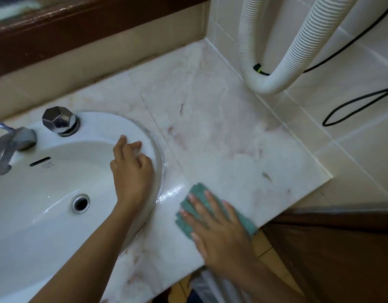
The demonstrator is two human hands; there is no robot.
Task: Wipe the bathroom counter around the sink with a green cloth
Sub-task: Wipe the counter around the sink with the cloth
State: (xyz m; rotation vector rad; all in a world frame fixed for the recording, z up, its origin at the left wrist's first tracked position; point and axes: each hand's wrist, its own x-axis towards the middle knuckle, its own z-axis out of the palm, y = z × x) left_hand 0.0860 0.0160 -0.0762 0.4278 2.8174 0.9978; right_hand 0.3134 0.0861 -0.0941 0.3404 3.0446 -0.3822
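Your right hand [219,232] lies flat on the green cloth [201,206], fingers spread and straight, pressing it onto the marble counter [221,127] near the front edge, just right of the sink [46,193]. Part of the cloth sticks out beyond your fingertips and to either side of the palm; the rest is hidden under the hand. Your left hand [131,169] rests on the sink's right rim, fingers loosely curled and holding nothing, with the forearm crossing the basin's front edge.

A wet, glossy streak [171,191] shines on the counter between the sink rim and the cloth. Further back the marble is bare, with faint reddish veins and a small dark mark [266,176] towards the right edge.

On the back of the sink stands a faceted chrome tap knob [58,120], and beside it a chrome spout [9,147], cut off by the left border. The drain [80,203] and overflow slot [40,161] are plain to see.

In the right corner a white ribbed hose [273,79] loops down against the tiled wall [352,132], its lowest bend just above the counter or perhaps touching it; the angle leaves that unclear. A black cable [350,110] runs across the tiles behind it. A dark wooden frame [79,36] runs along the top, blurred. Brown fabric [330,259] fills the lower right, hiding the floor there.
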